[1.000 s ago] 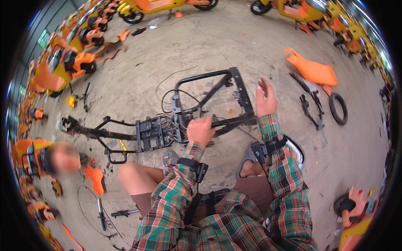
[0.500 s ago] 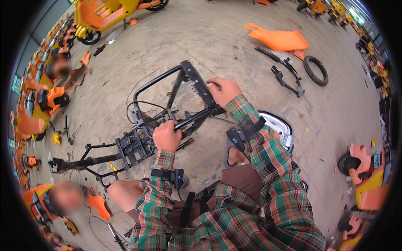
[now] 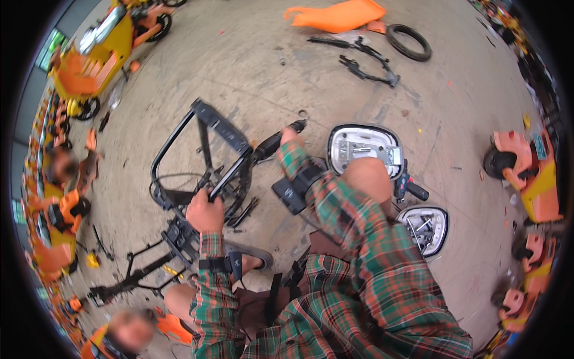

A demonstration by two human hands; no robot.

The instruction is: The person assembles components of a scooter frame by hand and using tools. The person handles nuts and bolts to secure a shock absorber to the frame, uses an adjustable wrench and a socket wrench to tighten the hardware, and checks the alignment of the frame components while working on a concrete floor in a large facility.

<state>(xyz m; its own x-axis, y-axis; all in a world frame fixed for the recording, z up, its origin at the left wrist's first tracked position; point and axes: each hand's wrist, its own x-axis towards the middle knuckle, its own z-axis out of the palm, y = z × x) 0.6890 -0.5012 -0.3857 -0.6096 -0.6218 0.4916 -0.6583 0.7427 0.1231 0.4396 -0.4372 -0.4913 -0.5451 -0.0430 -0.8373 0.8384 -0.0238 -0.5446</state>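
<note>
A black scooter frame (image 3: 224, 128) of welded tubes lies tilted on the concrete floor in front of me, its long narrow end pointing to the lower left. My left hand (image 3: 205, 211) is closed around one of its tubes on the near side. At the frame's right, my right hand (image 3: 290, 136) is closed at the far end of a thick black rod-like part (image 3: 268, 148), which reaches toward the frame. Whether this part is joined to the frame I cannot tell. My right fingers are partly hidden behind the hand and blurred.
Right of my hand sit a white-lined tray (image 3: 333, 157) with metal parts, a cordless drill (image 3: 412, 186) and a second tray (image 3: 443, 222) of loose pieces. Farther off lie a tyre (image 3: 390, 37), a black fork-like part (image 3: 378, 73) and an orange panel (image 3: 335, 19). Scooters (image 3: 95, 60) line both sides.
My right hand has left the frame's upper right corner and is now on the black rod-like part. The frame appears shifted left and turned; the view has swung right, showing both trays and the drill.
</note>
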